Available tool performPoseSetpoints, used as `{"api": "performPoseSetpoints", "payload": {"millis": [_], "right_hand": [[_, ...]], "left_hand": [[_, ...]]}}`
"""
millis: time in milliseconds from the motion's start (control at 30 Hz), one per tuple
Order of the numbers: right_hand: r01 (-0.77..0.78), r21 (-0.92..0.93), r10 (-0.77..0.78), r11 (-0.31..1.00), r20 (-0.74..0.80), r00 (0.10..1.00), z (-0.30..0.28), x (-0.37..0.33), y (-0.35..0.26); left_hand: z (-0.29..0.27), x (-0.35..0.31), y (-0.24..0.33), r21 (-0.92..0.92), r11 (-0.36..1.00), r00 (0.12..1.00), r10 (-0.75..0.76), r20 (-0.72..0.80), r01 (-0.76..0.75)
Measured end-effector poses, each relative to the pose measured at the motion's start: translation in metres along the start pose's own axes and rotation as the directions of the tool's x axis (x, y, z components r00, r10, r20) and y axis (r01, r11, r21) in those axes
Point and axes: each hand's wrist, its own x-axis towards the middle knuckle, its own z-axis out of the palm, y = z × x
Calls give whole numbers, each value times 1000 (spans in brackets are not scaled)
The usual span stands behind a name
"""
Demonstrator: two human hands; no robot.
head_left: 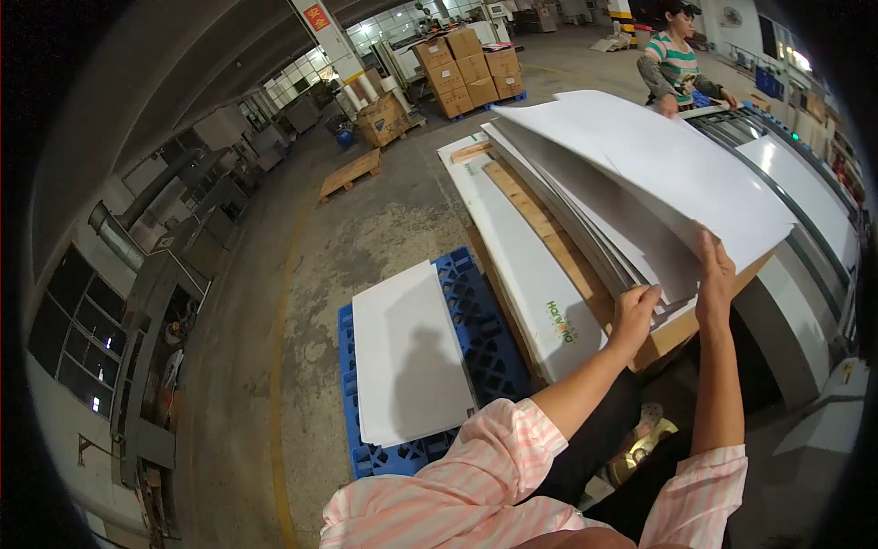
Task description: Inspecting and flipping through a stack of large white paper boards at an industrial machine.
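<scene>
Large white sheets (658,165) lie in a stack on the work table, the upper ones bowed up so that a dark gap opens beneath them. My right hand (714,274) grips the near edge of the raised sheets, its fingers upright against them. Just left of it, my left hand (635,316) is closed at the near corner of the lower sheets (631,252), thumb on top. How many sheets each hand holds cannot be made out. A wooden strip (549,224) runs along the left side of the stack.
Left of me, a blue plastic pallet (476,311) bears another pile of white sheets (407,357). A machine with dark rails (796,201) stands at the right, with a co-worker (677,64) behind it. Stacked cartons (466,69) and a wooden pallet (350,176) are farther off.
</scene>
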Motion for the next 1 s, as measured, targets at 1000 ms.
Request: {"api": "performPoseSetpoints", "payload": {"millis": [1000], "right_hand": [[432,-303,-349,849,291,891,-1,-15,-5]], "left_hand": [[0,-3,3,55,996,997,71,8,-72]]}}
